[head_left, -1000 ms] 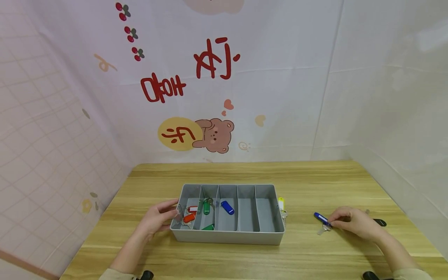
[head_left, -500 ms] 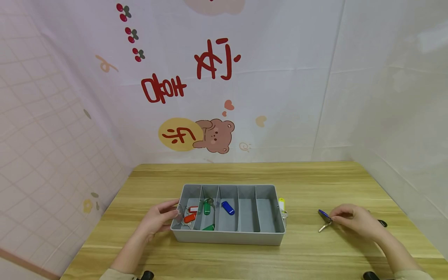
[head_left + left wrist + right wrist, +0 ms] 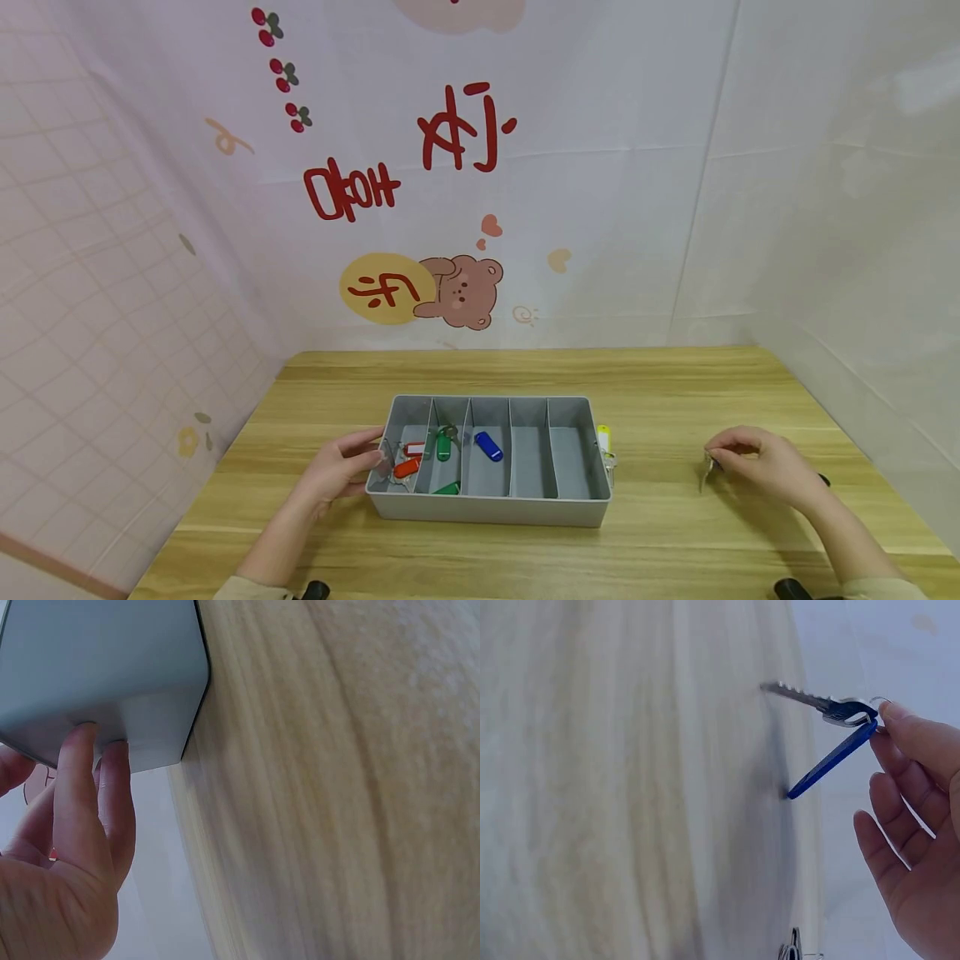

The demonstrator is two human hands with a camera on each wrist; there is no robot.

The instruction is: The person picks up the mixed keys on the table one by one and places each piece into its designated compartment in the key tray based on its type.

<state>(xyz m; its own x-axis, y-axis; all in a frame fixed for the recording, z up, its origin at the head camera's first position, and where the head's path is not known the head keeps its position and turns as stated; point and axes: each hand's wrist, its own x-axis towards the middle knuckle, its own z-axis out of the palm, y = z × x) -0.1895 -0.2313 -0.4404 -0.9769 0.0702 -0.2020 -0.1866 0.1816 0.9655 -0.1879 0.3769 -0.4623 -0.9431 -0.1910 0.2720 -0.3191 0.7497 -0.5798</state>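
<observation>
My right hand (image 3: 757,462) pinches a blue-tagged key (image 3: 832,757) by its ring, between thumb and index finger. The key and blue tag dangle above the table; my other right fingers are loosely bent. My left hand (image 3: 337,467) touches the left end of a grey divided tray (image 3: 491,510), fingertips against its outer wall (image 3: 142,727). Red-tagged keys (image 3: 408,465) lie in the leftmost compartment. Beside them are green tags (image 3: 444,444), at least one with a key. A blue key tag (image 3: 489,447) lies in the middle compartment; the two right compartments hold nothing.
A yellow-tagged key (image 3: 604,439) lies on the wooden table (image 3: 652,533), close against the tray's right end. Right of my right hand, a black tag (image 3: 823,480) shows only its end. Metal keys (image 3: 795,949) appear at the bottom of the right wrist view. A printed cloth (image 3: 600,208) hangs behind.
My right hand has lifted the blue-tagged key off the table, so it now hangs from the fingertips. My left hand and the tray have stayed in place.
</observation>
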